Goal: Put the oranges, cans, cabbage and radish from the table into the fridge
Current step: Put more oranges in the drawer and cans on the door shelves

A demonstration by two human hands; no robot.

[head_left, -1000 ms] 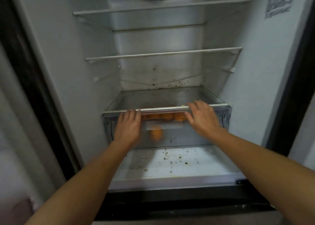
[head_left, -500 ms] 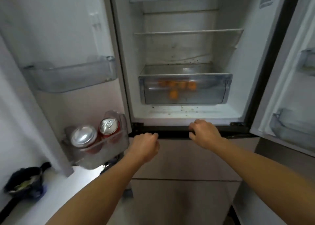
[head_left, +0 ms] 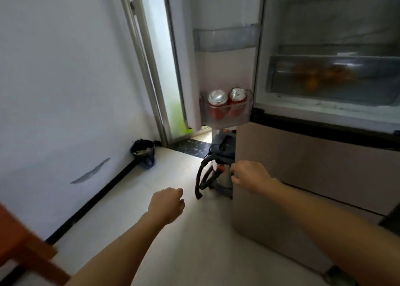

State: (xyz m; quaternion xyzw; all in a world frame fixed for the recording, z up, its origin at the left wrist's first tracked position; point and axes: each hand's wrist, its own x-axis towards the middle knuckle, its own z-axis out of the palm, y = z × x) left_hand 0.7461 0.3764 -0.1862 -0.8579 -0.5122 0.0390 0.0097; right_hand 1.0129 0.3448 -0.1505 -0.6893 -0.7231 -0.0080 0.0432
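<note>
1. Both hands are hanging empty in the head view: the left hand [head_left: 167, 204] is curling loosely into a half fist over the pale floor, and the right hand [head_left: 251, 176] is holding its fingers bent and slightly apart, gripping nothing, just in front of the fridge's [head_left: 303, 166] lower beige corner.
2. Up and beyond the right hand, two cans [head_left: 226, 106] are standing upright, side by side and touching, in the lowest bin of the open door [head_left: 223, 69].
3. Up and to the right of the right hand, the oranges [head_left: 320, 75] are lying blurred inside the clear drawer [head_left: 333, 80], which is looking pushed in.
4. Cabbage and radish are not showing anywhere; judging by this, they are waiting on the table, out of view.
5. A cabbage is likely handling as heavy, round and firm, calling for both palms underneath; a radish is likely stiff and smooth, easiest taken around its middle.
6. The cans are looking rigid and slick, best held around the body; the oranges are firm but apt to roll.
7. No brand or writing is reading clearly: the red can bodies are hiding behind the bin wall.
8. Beyond the left hand, a hose [head_left: 201, 177] is curling on the floor beside the fridge.
</note>
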